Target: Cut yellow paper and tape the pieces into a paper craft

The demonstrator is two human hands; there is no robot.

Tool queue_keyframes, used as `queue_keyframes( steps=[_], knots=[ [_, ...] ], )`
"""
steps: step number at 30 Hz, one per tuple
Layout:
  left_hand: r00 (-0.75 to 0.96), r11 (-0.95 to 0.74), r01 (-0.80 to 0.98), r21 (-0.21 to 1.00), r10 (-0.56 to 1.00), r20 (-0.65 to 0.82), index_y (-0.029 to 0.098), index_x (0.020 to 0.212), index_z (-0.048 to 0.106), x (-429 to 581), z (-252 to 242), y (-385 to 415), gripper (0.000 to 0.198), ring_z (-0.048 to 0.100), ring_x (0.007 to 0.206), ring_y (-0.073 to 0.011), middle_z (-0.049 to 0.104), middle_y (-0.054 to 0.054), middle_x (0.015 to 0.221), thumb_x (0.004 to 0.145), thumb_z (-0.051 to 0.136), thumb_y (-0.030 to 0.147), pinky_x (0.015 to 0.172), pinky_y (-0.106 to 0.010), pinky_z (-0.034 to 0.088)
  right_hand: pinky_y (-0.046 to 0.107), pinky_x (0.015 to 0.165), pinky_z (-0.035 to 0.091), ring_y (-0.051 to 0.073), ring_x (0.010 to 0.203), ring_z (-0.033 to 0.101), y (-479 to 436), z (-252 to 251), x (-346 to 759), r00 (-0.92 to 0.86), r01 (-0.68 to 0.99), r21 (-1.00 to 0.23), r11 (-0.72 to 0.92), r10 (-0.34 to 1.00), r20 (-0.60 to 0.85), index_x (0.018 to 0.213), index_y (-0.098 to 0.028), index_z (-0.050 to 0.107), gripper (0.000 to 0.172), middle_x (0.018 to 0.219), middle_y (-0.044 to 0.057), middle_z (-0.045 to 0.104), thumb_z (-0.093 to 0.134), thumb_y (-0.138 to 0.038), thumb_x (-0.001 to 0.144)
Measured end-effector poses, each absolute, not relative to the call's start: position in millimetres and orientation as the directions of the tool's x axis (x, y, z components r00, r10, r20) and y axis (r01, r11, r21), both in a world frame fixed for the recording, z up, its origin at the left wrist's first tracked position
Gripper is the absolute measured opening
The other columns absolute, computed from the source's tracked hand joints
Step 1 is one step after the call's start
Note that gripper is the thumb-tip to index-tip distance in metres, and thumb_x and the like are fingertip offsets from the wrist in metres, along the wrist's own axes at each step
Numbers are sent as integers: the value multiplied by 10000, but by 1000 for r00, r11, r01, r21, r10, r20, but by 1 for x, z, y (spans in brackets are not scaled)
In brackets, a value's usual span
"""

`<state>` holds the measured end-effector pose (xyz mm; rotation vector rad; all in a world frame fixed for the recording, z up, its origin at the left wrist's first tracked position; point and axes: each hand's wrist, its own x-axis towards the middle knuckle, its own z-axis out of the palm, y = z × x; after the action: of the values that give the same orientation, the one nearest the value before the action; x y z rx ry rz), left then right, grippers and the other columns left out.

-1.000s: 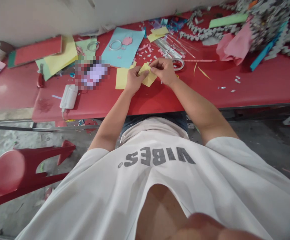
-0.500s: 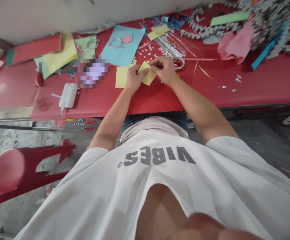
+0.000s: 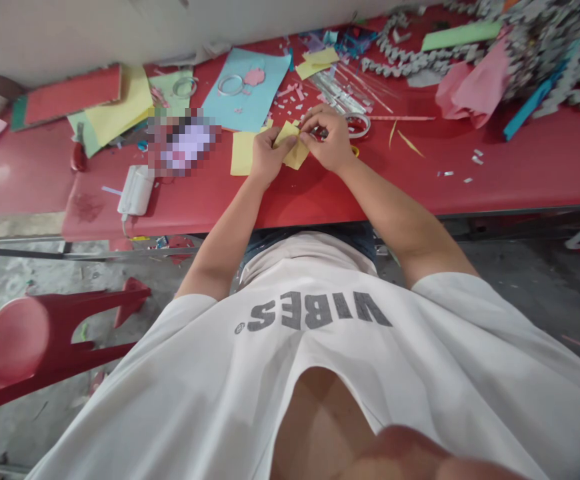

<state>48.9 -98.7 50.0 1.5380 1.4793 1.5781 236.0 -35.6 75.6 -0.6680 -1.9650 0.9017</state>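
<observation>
My left hand (image 3: 269,155) pinches a small folded piece of yellow paper (image 3: 296,155) between thumb and fingers. At the right edge of that paper, my right hand (image 3: 331,139) is closed with thumb and fingertips together, touching it. Something small and dark shows among the right fingers, too hidden to name. Another yellow paper (image 3: 241,155) lies flat on the red tabletop, just left of and partly behind my left hand. Beside the right hand sits a white tape roll (image 3: 359,125).
A light blue sheet (image 3: 243,113) carries a ring and a pink paper shape. A white power bank (image 3: 137,190) lies front left, with a blurred phone-like thing (image 3: 186,148) behind. Silver garlands (image 3: 560,60) and pink crepe paper (image 3: 480,87) crowd the right back. A red stool (image 3: 25,340) stands lower left.
My right fingers have shifted slightly at the paper's right edge and curled more, and a small dark thing now shows among them. The left hand keeps its hold.
</observation>
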Motion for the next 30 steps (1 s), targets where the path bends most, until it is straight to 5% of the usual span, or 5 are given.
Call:
queue_keyframes(
  steps=[6,16,25,30],
  knots=[
    [-218,-378,308,873,865,451,236,715,596,48,46,-98,595,544,698,-165,501,12,648,838,838,765,646,-342,449,663,1047,600,392,1140,667,-27,63,232,-479,44,-777,628,695,536,915,-318,695,607,1239,117,685,684,-922,866],
    [-206,-398,348,848,850,484,236,634,483,49,46,-100,563,503,674,-185,338,23,653,875,897,531,783,-400,546,616,984,628,361,1053,673,-35,74,231,-486,173,-766,619,730,480,906,-314,671,557,1221,99,712,777,-858,848],
    [-224,-374,349,859,857,464,241,625,445,51,48,-102,624,536,718,-205,292,24,653,846,923,575,782,-395,553,613,984,616,362,1062,669,-31,69,229,-486,168,-774,611,734,474,885,-319,639,537,1218,88,709,789,-833,854],
    [-217,-411,343,845,840,497,242,616,450,52,48,-100,685,464,621,-169,301,17,638,938,708,788,651,-356,498,632,1037,599,367,1110,670,-29,67,230,-502,125,-787,604,723,475,859,-325,622,528,1243,90,712,727,-842,886]
  ],
)
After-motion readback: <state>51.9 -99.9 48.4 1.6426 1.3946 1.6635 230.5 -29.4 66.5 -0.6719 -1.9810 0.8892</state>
